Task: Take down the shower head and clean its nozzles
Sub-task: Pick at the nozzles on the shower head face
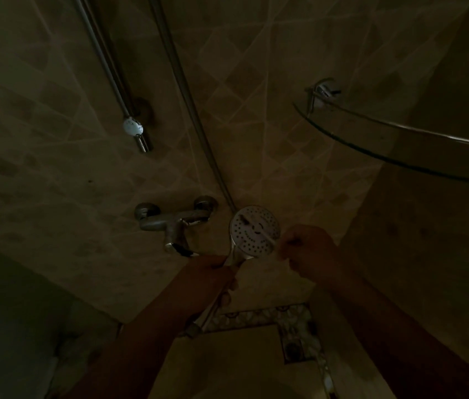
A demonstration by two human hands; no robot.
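The round white shower head (253,230) is off its holder, its nozzle face turned up toward me in the dim shower stall. My left hand (213,279) grips its chrome handle just below the head. My right hand (306,251) pinches a thin pale brush or stick (260,230) that lies across the nozzle face, its far tip near the upper left of the disc. The metal hose (187,90) runs up the tiled wall from behind the head.
A chrome mixer tap (174,223) sticks out of the wall just left of the head. The slide rail (112,73) with a white knob (133,127) stands upper left. A curved glass corner shelf (400,142) juts out at the right. A floor drain (293,349) lies below.
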